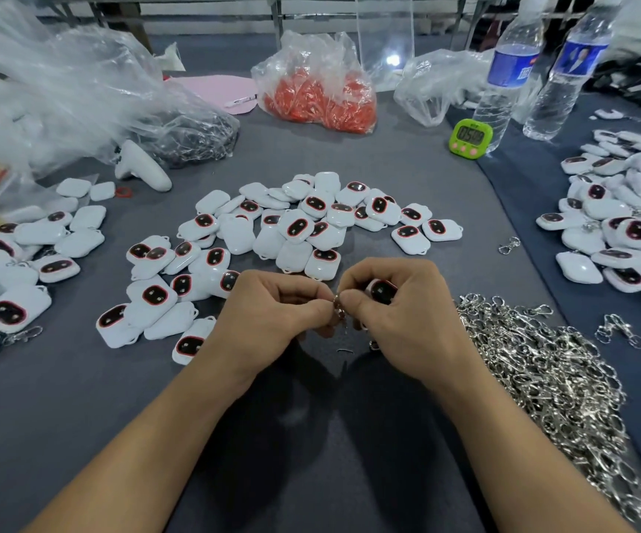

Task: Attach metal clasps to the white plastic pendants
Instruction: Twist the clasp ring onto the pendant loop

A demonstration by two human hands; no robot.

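My right hand (399, 309) grips a white plastic pendant (382, 291) with a dark, red-rimmed oval face. My left hand (273, 313) pinches a small metal clasp (339, 310) right against the pendant, between both thumbs. Much of the clasp is hidden by my fingers. Several loose pendants (296, 228) lie in a heap just beyond my hands. A big pile of silver metal clasps (549, 378) lies to the right of my right wrist.
More pendants lie at the left (15, 271) and on the right cloth (626, 232). Behind stand a bag of orange pieces (319, 98), clear plastic bags (80, 94), a green timer (471, 137), two water bottles (507, 78) and a white controller (140, 167).
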